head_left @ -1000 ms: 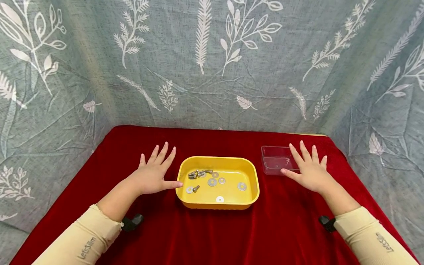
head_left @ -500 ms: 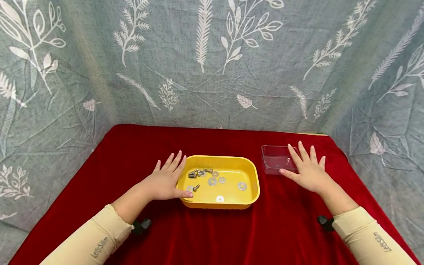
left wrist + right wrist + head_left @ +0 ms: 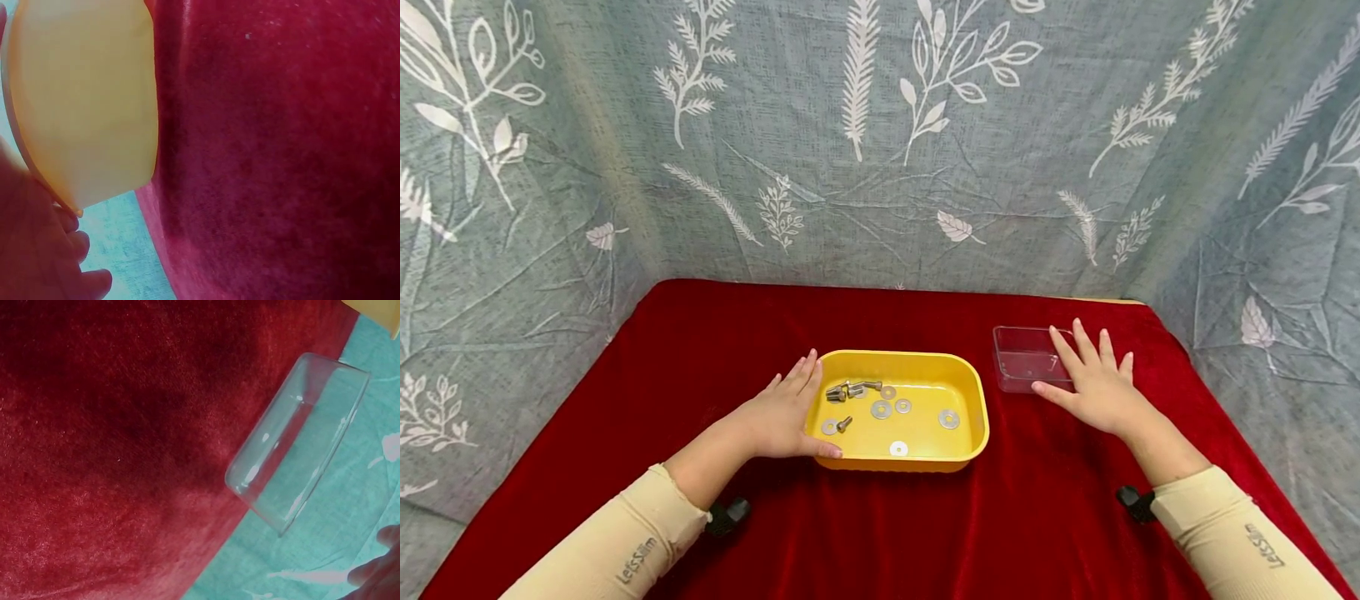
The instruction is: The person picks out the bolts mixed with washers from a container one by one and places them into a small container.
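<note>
A yellow rectangular tray stands in the middle of the red cloth. Inside, short bolts are bunched at the left, several flat washers lie scattered, and one bolt sits apart beside a washer. My left hand lies along the tray's left end, fingers extended at the rim and thumb at the near left corner. In the left wrist view its fingers are beside the rim of the yellow tray. My right hand is spread with straight fingers over the right part of a clear plastic box, holding nothing.
Red velvet cloth covers the table. Behind it and at both sides hangs a grey-green curtain with white leaf prints. In the right wrist view the clear box appears apart from the fingers.
My left hand has moved right and slightly down to the tray's left end, its fingers drawing closer together. My right hand has barely moved. The tray stays in place.
</note>
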Motion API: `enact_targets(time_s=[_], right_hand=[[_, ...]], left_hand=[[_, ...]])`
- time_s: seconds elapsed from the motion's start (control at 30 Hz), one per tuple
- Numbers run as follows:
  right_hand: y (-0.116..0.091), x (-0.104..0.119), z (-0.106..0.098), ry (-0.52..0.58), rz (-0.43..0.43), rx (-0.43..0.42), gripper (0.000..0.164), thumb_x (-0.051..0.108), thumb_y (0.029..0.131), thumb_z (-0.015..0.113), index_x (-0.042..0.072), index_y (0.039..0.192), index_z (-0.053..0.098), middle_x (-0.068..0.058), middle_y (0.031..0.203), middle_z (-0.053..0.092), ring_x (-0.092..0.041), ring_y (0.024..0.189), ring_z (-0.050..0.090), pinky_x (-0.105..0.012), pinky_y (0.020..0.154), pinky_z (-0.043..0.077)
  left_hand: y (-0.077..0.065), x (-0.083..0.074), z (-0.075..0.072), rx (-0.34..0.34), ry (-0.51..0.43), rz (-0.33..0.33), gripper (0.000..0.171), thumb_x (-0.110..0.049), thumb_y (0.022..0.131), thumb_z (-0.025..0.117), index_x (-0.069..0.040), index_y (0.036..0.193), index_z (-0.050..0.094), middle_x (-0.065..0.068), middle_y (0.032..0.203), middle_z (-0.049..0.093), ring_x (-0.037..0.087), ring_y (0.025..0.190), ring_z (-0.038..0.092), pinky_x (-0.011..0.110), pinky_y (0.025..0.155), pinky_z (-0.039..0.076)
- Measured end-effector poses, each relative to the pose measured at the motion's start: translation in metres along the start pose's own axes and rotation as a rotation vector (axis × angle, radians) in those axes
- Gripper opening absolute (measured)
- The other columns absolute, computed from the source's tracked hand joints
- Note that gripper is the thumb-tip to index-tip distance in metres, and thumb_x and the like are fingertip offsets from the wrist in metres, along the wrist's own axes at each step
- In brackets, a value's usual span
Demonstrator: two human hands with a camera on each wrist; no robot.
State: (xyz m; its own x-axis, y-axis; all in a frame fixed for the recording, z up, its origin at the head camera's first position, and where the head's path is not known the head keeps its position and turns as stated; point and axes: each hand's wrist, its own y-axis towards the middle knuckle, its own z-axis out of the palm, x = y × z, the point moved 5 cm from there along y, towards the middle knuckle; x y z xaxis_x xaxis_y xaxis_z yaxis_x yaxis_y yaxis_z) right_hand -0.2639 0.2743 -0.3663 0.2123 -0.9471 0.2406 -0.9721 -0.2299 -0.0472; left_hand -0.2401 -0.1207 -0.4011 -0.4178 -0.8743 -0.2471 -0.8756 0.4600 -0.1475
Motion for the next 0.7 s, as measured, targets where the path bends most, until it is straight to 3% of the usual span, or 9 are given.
enact_targets(time_s=[0.7], right_hand=[[0.011,0.009,-0.004,0.015,-0.015,-0.01,0.093,0.067,0.083,0.043,0.021,0.148,-0.003,-0.018,0.151,-0.012,-0.045,0.132,-0.019,-0.071,0.092,-0.013]], left_hand=[[0.003,0.002,0.002,0.018,-0.003,0.005,0.129,-0.076,0.062,0.059,0.003,0.144,-0.002,0.016,0.151,-0.013,0.029,0.139,-0.002,0.05,0.108,0.016]])
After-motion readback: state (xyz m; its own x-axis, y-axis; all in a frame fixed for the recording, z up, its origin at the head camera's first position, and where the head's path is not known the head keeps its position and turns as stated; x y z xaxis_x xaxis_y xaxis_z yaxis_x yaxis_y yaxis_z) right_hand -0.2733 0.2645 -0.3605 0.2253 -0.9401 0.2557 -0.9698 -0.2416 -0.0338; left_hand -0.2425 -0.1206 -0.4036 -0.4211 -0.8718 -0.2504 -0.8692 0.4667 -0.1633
